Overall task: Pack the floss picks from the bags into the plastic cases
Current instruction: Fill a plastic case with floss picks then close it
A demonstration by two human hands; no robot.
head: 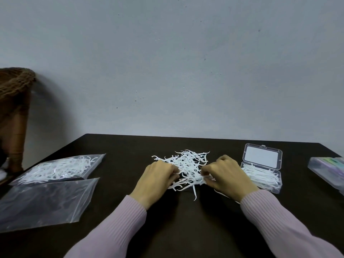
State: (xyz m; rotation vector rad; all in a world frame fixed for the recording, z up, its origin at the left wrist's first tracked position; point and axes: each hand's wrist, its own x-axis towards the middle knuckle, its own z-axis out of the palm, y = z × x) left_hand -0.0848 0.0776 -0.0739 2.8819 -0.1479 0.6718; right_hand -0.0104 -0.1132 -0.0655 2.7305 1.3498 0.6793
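Both grips' fingertips vanish among floss picks.

No readable text, labels or numbers anywhere.

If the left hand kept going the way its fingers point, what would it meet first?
The left hand points right, into the loose pile of floss picks it already touches; past that, probably the right hand, though depth is unclear.

Both hands gripping floss picks on table.
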